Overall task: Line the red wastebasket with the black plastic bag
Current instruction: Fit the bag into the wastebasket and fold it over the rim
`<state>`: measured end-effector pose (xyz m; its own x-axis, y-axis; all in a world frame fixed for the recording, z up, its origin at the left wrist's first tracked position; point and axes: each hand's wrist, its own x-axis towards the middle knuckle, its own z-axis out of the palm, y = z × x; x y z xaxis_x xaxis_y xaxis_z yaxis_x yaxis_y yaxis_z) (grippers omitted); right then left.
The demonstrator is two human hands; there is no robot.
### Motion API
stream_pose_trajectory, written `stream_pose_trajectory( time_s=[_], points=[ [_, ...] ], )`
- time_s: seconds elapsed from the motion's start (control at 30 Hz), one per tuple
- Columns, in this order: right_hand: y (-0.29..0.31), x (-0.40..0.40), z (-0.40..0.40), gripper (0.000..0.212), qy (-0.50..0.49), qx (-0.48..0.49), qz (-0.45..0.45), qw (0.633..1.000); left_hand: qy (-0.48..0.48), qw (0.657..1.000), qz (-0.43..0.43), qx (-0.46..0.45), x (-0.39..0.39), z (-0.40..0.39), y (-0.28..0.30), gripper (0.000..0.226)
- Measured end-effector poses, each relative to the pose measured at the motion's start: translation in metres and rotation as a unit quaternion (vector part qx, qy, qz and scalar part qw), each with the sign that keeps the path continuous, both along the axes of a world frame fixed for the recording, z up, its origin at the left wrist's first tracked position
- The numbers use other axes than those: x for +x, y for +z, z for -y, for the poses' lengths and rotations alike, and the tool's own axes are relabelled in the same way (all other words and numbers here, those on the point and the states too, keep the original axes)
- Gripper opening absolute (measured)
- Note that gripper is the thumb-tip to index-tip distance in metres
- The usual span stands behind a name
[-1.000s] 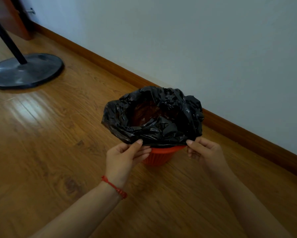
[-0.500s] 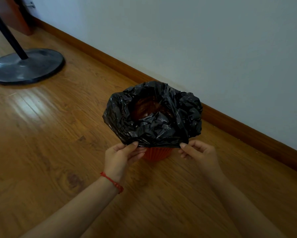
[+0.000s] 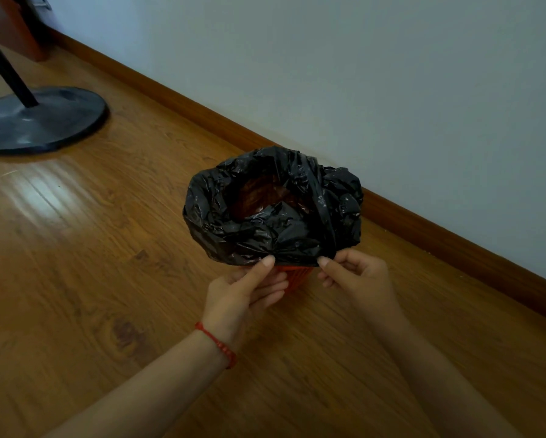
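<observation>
Wastebasket: the red wastebasket (image 3: 295, 275) is standing on the floor at frame centre, mostly hidden under the black plastic bag (image 3: 274, 207).
Grip: your left hand (image 3: 244, 290) and right hand (image 3: 358, 279) are each pinching the bag's near hem.
Relation: the rim is lying just above both grips, equally near.

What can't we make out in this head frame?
- Red ribbed plastic wastebasket: rim and most of its wall hidden by the crumpled black plastic bag.
- Left hand and right hand: fingertips tucked under the bag's hem.
- Black round stand base: left part and pole top cut off by the frame edge.
</observation>
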<state>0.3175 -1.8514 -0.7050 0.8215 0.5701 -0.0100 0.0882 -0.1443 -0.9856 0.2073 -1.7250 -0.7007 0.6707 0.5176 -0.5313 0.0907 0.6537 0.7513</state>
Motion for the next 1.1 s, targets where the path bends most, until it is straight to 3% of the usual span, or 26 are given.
stream_pose_trajectory(
  time_s=[0.1, 0.33, 0.53, 0.87, 1.1],
  points=[
    [-0.007, -0.004, -0.004, 0.015, 0.011, -0.002, -0.029, 1.000, -0.014, 1.000, -0.006, 0.005, 0.007, 0.010, 0.003, 0.023],
    [-0.012, -0.016, -0.023, 0.020, 0.049, -0.009, -0.035, 0.998, 0.058, 0.998, -0.003, 0.014, 0.010, 0.002, 0.005, 0.012],
    [-0.003, -0.021, -0.021, 0.012, 0.025, -0.006, -0.035, 0.999, 0.058, 0.998, 0.022, 0.011, 0.004, -0.008, 0.002, 0.008],
    [0.026, 0.005, 0.002, 0.020, -0.087, 0.014, 0.092, 0.992, 0.037, 0.996, 0.019, 0.077, -0.003, -0.029, -0.006, 0.007],
    [0.027, 0.007, -0.016, 0.012, 0.003, -0.013, 0.105, 0.994, 0.007, 0.993, 0.003, 0.119, -0.004, -0.040, -0.010, 0.010]
  ],
)
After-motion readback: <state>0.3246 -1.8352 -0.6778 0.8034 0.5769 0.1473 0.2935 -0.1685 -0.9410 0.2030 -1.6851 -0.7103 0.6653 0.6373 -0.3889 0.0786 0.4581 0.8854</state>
